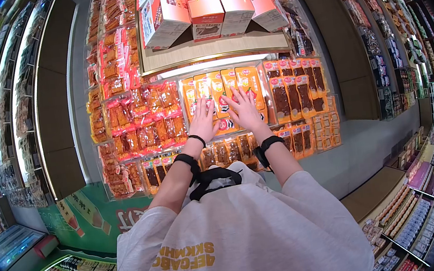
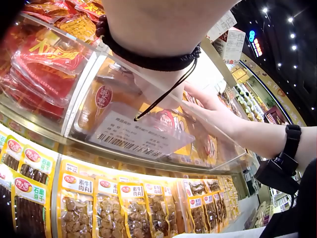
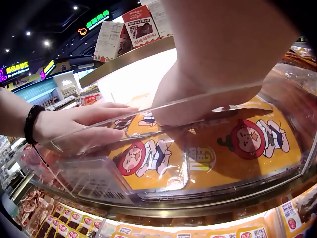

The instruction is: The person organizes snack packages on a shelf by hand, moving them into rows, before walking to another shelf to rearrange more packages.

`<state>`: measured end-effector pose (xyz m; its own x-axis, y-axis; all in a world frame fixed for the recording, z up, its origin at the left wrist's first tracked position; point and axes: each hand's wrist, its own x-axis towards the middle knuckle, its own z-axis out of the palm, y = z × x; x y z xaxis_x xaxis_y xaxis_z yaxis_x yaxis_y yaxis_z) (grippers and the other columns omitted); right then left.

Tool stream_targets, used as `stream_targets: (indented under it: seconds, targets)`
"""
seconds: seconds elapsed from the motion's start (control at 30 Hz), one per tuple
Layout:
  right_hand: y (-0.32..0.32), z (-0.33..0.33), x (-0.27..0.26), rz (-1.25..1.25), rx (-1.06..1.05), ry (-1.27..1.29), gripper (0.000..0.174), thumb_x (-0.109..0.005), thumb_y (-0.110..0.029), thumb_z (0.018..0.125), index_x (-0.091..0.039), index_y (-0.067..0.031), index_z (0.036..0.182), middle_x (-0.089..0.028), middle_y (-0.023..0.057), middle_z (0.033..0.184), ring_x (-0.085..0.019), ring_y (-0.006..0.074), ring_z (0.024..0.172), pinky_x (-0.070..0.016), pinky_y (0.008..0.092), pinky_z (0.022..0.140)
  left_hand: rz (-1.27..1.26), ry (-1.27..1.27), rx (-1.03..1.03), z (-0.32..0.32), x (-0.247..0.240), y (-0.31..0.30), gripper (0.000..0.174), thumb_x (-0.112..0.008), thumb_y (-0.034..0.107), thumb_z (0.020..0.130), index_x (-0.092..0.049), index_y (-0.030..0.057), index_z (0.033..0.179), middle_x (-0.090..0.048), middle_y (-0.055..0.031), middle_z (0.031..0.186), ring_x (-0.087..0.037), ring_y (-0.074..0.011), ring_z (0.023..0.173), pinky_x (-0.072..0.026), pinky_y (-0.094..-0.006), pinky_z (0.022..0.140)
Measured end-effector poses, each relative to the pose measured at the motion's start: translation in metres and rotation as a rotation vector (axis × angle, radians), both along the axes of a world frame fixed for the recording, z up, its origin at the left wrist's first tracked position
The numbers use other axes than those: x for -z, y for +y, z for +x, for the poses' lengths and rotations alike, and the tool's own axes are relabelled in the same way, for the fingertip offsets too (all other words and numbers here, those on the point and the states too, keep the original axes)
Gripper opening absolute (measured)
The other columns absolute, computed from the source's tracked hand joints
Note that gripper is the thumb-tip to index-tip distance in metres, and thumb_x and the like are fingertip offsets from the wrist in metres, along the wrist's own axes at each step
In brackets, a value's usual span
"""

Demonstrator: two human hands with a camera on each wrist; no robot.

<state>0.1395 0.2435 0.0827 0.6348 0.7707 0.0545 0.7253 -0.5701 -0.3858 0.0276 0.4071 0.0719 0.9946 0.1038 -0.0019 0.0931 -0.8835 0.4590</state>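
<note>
Orange packets (image 1: 218,94) with a cartoon face lie in rows in a clear-walled bin (image 1: 183,104). Both hands are over them in the head view, side by side: the left hand (image 1: 203,120) on the left, the right hand (image 1: 245,111) on the right, fingers straight and spread on the packets. In the right wrist view the left hand (image 3: 84,121) reaches past the clear wall towards the packets (image 3: 247,141); the right hand (image 3: 183,96) is inside, its fingertips hidden. A label card (image 2: 136,131) hangs on the bin's front in the left wrist view.
Red snack bags (image 1: 146,130) fill bins on the left, dark-filled packets (image 1: 298,90) those on the right. A lower row of packets (image 2: 133,203) runs beneath. Boxes (image 1: 207,12) stand on a raised shelf (image 1: 212,49) behind. Clear dividers rise around the hands.
</note>
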Motion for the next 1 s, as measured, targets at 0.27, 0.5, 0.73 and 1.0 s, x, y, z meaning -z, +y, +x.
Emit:
stream_targets:
  seconds: [0.27,0.5,0.73,1.0]
  targets:
    - [-0.001,0.0,-0.004,0.01,0.018,0.02,0.052,-0.059,-0.024,0.086,-0.045,-0.028,0.135,-0.03,0.0117,0.148,-0.023,0.0343,0.137,-0.0149,0.0587,0.11,0.006,0.013,-0.001,0.0,-0.001,0.0,0.075,-0.061,0.035,0.083,-0.027,0.0052,0.142,-0.016,-0.027,0.148,-0.017,-0.0419,0.138,-0.0218,-0.0461,0.112]
    - [-0.006,0.003,0.009,0.007,0.202,-0.021,0.052,-0.054,-0.028,0.088,-0.041,-0.0238,0.138,-0.028,0.0135,0.149,-0.022,0.0366,0.138,-0.0142,0.0588,0.11,0.069,-0.048,0.07,0.001,-0.006,0.001,0.065,-0.059,0.036,0.084,-0.034,0.0186,0.142,-0.019,-0.0162,0.151,-0.015,-0.0349,0.141,-0.0152,-0.0506,0.112]
    - [-0.008,0.003,0.01,-0.033,0.249,-0.01,0.052,-0.053,-0.025,0.088,-0.041,-0.0251,0.138,-0.027,0.0148,0.149,-0.019,0.037,0.139,-0.0131,0.0603,0.109,0.068,-0.043,0.083,0.0,-0.006,0.001,0.061,-0.055,0.037,0.088,-0.036,0.0189,0.142,-0.024,-0.0156,0.149,-0.018,-0.034,0.14,-0.0177,-0.0494,0.112]
    - [-0.009,0.008,0.018,0.018,0.347,0.023,0.053,-0.047,-0.017,0.091,-0.033,-0.0068,0.141,-0.024,0.0147,0.15,-0.018,0.0327,0.14,-0.0125,0.0541,0.112,0.071,-0.038,0.103,0.0,-0.01,0.0,0.061,-0.055,0.038,0.088,-0.035,0.0177,0.142,-0.022,-0.0136,0.151,-0.017,-0.0335,0.14,-0.0176,-0.0499,0.112]
